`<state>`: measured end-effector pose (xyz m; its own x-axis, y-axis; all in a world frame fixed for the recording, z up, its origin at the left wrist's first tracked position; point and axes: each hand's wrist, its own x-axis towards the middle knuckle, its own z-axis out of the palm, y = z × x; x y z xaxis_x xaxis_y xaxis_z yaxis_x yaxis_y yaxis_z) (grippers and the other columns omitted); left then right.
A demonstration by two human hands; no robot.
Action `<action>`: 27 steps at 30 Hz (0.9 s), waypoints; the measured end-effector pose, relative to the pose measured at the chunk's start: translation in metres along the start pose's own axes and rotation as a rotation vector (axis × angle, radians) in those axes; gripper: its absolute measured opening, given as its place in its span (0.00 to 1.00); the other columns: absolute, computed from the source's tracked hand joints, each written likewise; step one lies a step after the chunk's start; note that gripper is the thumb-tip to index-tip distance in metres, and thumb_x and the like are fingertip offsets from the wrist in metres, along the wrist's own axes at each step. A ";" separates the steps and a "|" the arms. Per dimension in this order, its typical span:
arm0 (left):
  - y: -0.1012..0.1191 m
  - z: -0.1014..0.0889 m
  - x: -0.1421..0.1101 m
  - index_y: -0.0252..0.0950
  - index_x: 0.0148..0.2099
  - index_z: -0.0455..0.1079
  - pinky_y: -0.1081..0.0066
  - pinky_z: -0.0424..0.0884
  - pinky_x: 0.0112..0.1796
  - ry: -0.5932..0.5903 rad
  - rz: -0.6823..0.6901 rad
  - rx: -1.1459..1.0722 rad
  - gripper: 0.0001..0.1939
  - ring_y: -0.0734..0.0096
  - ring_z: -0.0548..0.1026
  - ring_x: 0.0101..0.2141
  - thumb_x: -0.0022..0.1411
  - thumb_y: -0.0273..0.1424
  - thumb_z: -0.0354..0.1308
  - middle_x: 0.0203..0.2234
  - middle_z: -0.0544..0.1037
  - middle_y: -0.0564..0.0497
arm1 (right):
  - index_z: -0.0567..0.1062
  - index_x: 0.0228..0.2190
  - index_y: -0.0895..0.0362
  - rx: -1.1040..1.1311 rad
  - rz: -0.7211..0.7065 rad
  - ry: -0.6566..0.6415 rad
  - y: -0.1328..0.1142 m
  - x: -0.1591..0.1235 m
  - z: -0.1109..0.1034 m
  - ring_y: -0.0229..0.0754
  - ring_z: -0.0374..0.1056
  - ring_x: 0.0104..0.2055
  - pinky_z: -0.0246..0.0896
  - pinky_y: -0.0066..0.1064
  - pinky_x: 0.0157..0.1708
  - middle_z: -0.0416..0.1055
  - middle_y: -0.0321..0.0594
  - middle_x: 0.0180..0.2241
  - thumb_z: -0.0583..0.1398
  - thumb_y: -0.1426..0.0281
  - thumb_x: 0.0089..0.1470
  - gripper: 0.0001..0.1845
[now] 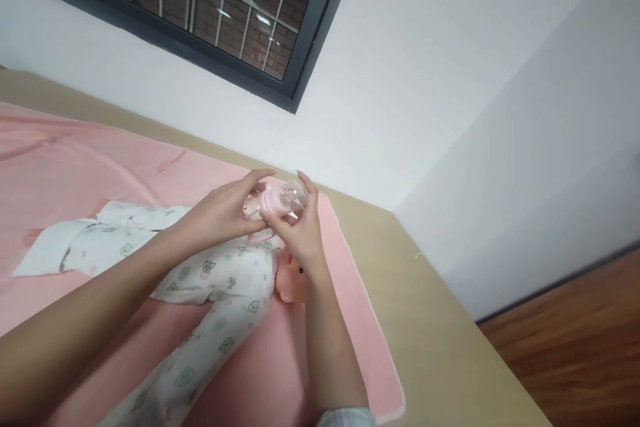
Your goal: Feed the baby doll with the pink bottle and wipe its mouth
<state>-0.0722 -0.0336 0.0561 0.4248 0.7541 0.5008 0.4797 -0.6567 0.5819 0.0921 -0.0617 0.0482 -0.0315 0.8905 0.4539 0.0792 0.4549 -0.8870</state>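
Note:
My left hand point(225, 210) is closed around the body of a small baby bottle point(273, 202), which has a pink collar and lies tilted almost sideways. At its other end my right hand point(306, 233) is closed about the clear cap point(294, 195), the thumb by the collar and a fingertip over the cap. Beneath both hands a doll point(220, 270) in white clothes with green prints lies on its back on a pink sheet point(270, 360). My right wrist hides most of the doll's head point(290, 280).
The sheet covers much of a pale wooden tabletop point(400, 300), whose right edge drops toward a brown wooden surface point(575, 333). A white wall point(375, 113) stands behind the table. Above it is a dark-framed window point(240, 13) with metal bars.

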 end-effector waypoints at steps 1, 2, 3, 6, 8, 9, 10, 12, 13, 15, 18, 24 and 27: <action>0.000 0.001 0.000 0.40 0.64 0.52 0.61 0.68 0.45 0.002 0.005 -0.004 0.38 0.54 0.72 0.49 0.55 0.47 0.58 0.50 0.72 0.43 | 0.53 0.59 0.44 -0.004 -0.006 0.023 -0.001 0.000 0.001 0.42 0.66 0.50 0.68 0.39 0.48 0.62 0.40 0.51 0.69 0.65 0.41 0.47; 0.001 0.001 0.000 0.40 0.64 0.52 0.61 0.68 0.46 0.000 0.012 -0.007 0.38 0.55 0.71 0.49 0.55 0.48 0.58 0.51 0.72 0.44 | 0.54 0.59 0.44 -0.012 -0.012 0.045 -0.002 0.000 0.002 0.42 0.66 0.50 0.68 0.38 0.48 0.63 0.40 0.51 0.69 0.66 0.41 0.47; 0.001 0.001 -0.001 0.40 0.64 0.51 0.61 0.68 0.47 -0.003 0.019 -0.007 0.38 0.55 0.71 0.50 0.56 0.48 0.57 0.52 0.71 0.44 | 0.54 0.59 0.45 -0.019 -0.020 0.068 -0.002 0.000 0.001 0.42 0.66 0.50 0.69 0.38 0.48 0.63 0.41 0.50 0.69 0.66 0.40 0.47; 0.003 -0.002 -0.003 0.42 0.65 0.49 0.60 0.66 0.49 0.017 0.022 0.007 0.39 0.55 0.69 0.52 0.57 0.50 0.56 0.54 0.70 0.46 | 0.52 0.59 0.46 -0.034 -0.048 0.135 -0.001 0.005 -0.010 0.43 0.66 0.49 0.69 0.36 0.46 0.63 0.42 0.50 0.68 0.65 0.40 0.48; 0.006 -0.006 -0.005 0.43 0.65 0.50 0.59 0.66 0.49 0.047 0.014 0.012 0.38 0.55 0.69 0.52 0.58 0.52 0.55 0.53 0.70 0.47 | 0.50 0.60 0.46 -0.069 -0.063 0.210 0.002 0.010 -0.026 0.43 0.67 0.49 0.69 0.35 0.44 0.63 0.43 0.52 0.68 0.64 0.40 0.50; 0.008 -0.008 -0.007 0.43 0.65 0.51 0.60 0.67 0.49 0.056 0.009 0.009 0.37 0.55 0.69 0.52 0.59 0.52 0.55 0.53 0.71 0.48 | 0.49 0.61 0.47 -0.103 -0.065 0.259 0.004 0.013 -0.037 0.43 0.67 0.48 0.69 0.35 0.43 0.62 0.45 0.53 0.67 0.63 0.39 0.51; 0.009 -0.010 -0.008 0.44 0.64 0.52 0.61 0.67 0.49 0.054 0.008 0.002 0.35 0.56 0.69 0.52 0.59 0.51 0.54 0.53 0.71 0.49 | 0.48 0.61 0.48 -0.154 -0.059 0.313 0.007 0.016 -0.049 0.44 0.68 0.48 0.69 0.35 0.43 0.62 0.46 0.54 0.67 0.63 0.39 0.52; 0.011 -0.014 -0.010 0.46 0.61 0.58 0.62 0.67 0.49 0.023 0.018 -0.016 0.29 0.58 0.69 0.51 0.61 0.50 0.54 0.53 0.71 0.51 | 0.47 0.62 0.51 -0.333 -0.018 0.426 0.015 0.020 -0.074 0.45 0.68 0.47 0.68 0.36 0.43 0.64 0.48 0.52 0.66 0.62 0.39 0.53; 0.012 -0.015 -0.011 0.46 0.59 0.60 0.63 0.67 0.50 -0.002 0.026 -0.026 0.27 0.59 0.69 0.52 0.62 0.49 0.54 0.53 0.71 0.52 | 0.47 0.62 0.52 -0.457 0.023 0.474 0.020 0.021 -0.087 0.46 0.69 0.46 0.67 0.38 0.44 0.65 0.49 0.51 0.66 0.63 0.39 0.52; 0.013 -0.018 -0.012 0.47 0.57 0.63 0.65 0.66 0.51 -0.081 0.060 -0.066 0.23 0.62 0.69 0.51 0.63 0.47 0.54 0.53 0.71 0.54 | 0.46 0.63 0.53 -0.695 0.138 0.526 0.032 0.021 -0.108 0.50 0.69 0.45 0.65 0.43 0.45 0.69 0.49 0.48 0.65 0.64 0.41 0.52; 0.017 -0.023 -0.014 0.49 0.59 0.60 0.71 0.68 0.48 -0.268 0.129 -0.157 0.22 0.67 0.71 0.49 0.64 0.43 0.55 0.51 0.73 0.56 | 0.45 0.64 0.56 -0.870 0.283 0.515 0.056 0.019 -0.128 0.55 0.68 0.48 0.63 0.45 0.47 0.69 0.52 0.48 0.63 0.65 0.42 0.52; 0.032 -0.039 -0.024 0.48 0.57 0.65 0.76 0.67 0.43 -0.705 0.306 -0.165 0.23 0.68 0.74 0.45 0.60 0.31 0.60 0.47 0.75 0.57 | 0.46 0.63 0.59 -0.921 0.282 0.545 0.099 0.018 -0.141 0.52 0.64 0.54 0.60 0.40 0.52 0.64 0.53 0.54 0.61 0.66 0.42 0.50; 0.035 -0.044 -0.033 0.47 0.58 0.66 0.77 0.69 0.37 -0.825 0.362 -0.201 0.27 0.68 0.76 0.38 0.56 0.31 0.64 0.43 0.77 0.55 | 0.48 0.63 0.62 -0.904 0.324 0.524 0.112 0.021 -0.142 0.52 0.66 0.52 0.62 0.40 0.50 0.66 0.55 0.52 0.63 0.68 0.39 0.51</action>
<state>-0.1032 -0.0808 0.0884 0.9727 0.2078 0.1035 0.1008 -0.7797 0.6180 0.2417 0.0068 -0.0291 0.5338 0.7554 0.3801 0.7164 -0.1652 -0.6779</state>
